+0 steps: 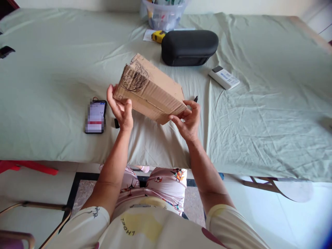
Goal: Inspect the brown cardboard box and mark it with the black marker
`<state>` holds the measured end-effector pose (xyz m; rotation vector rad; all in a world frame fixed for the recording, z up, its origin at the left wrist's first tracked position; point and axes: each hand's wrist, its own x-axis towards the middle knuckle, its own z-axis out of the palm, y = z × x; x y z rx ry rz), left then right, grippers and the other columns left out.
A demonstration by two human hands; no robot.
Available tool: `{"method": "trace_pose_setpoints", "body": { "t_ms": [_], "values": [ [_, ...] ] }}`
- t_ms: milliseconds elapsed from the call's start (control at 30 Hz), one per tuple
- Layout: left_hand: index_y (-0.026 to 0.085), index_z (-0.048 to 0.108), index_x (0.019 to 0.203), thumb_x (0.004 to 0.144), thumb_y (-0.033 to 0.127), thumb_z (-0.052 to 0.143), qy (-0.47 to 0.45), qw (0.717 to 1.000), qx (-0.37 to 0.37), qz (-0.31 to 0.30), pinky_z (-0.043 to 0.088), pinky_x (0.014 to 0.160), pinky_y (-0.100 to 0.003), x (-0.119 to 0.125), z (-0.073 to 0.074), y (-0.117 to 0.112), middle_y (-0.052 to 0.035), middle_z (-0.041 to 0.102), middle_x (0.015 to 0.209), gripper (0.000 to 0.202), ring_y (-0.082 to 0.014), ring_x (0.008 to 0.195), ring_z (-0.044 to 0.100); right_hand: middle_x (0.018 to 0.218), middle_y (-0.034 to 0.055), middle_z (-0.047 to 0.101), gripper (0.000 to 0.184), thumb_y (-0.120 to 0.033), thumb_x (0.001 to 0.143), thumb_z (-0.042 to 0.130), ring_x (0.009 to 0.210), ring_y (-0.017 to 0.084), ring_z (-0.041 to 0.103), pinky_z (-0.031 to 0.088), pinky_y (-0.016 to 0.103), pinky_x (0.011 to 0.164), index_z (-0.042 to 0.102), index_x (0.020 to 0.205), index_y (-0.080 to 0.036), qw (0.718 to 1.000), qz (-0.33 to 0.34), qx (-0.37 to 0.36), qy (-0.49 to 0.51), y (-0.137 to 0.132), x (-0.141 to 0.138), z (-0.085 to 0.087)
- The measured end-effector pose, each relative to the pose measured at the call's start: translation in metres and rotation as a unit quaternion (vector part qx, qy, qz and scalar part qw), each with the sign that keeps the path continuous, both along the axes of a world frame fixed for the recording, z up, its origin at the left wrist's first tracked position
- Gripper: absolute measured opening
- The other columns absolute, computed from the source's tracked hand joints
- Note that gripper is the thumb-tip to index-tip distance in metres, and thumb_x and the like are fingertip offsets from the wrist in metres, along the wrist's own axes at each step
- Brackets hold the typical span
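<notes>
A brown cardboard box (155, 90) is held tilted above the cloth-covered table, with dark scribbles on its left part. My left hand (122, 111) grips its left end, thumb in front and fingers partly hidden behind. At the lower right corner, my right hand (188, 121) is closed on the box with thumb and fingers. A small black object (116, 123) lies beside my left wrist. Just beyond my right fingers, a black tip (196, 99) shows, perhaps of a pen; the remainder is hidden.
Left of my hands lies a phone (95, 117) with a lit screen. Farther back are a black case (190, 47), a yellow tape measure (158, 36) and a clear plastic tub (166, 15) of mixed items. A white and grey box-shaped item (224, 77) rests on the green cloth (259, 131).
</notes>
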<state>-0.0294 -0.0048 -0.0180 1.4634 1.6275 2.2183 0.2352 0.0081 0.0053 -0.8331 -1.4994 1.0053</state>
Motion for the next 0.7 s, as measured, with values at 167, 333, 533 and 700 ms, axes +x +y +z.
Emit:
{"method": "trace_pose_setpoints", "body": {
  "t_ms": [167,333,533,700],
  "values": [
    [0.042,-0.01,0.175,0.094,0.091,0.054,-0.009,0.997,-0.047,-0.064,0.04,0.139,-0.05,0.012,0.006,0.001,-0.0109,0.028,0.186,0.114,-0.0306,0.175,0.032,0.072,-0.012,0.062,0.064,-0.069,0.082,0.087,0.057,0.013,0.067,0.057,0.03,0.057,0.045,0.115,-0.034,1.0,-0.015,-0.002,0.017,-0.005,-0.011,-0.01],
    [0.042,0.001,0.176,0.103,0.082,0.049,-0.045,0.972,-0.128,-0.194,0.058,0.122,-0.048,0.039,-0.006,-0.002,-0.0135,0.062,0.162,0.096,-0.0255,0.149,0.066,0.073,-0.0116,0.065,0.062,-0.076,0.087,0.078,0.059,0.015,0.072,0.056,0.031,0.056,0.041,0.117,-0.035,0.998,-0.053,-0.008,0.033,-0.007,-0.017,-0.009],
    [0.041,0.026,0.173,0.098,0.082,0.06,0.025,0.953,-0.134,-0.271,0.065,0.11,-0.043,0.076,-0.018,-0.012,-0.0149,0.049,0.176,0.092,-0.0302,0.159,0.057,0.073,-0.0088,0.07,0.062,-0.083,0.09,0.068,0.063,0.017,0.076,0.056,0.031,0.055,0.041,0.116,-0.034,0.993,-0.088,-0.044,0.067,-0.004,-0.016,-0.005],
    [0.038,0.026,0.173,0.099,0.082,0.058,0.116,0.974,-0.114,-0.159,0.052,0.127,-0.048,0.07,-0.012,-0.017,-0.0162,0.047,0.175,0.092,-0.0311,0.165,0.048,0.066,-0.0097,0.069,0.063,-0.086,0.084,0.072,0.048,0.011,0.064,0.05,0.026,0.048,0.047,0.103,-0.031,0.99,-0.078,-0.075,0.094,-0.002,-0.02,-0.004]
  ]
}}
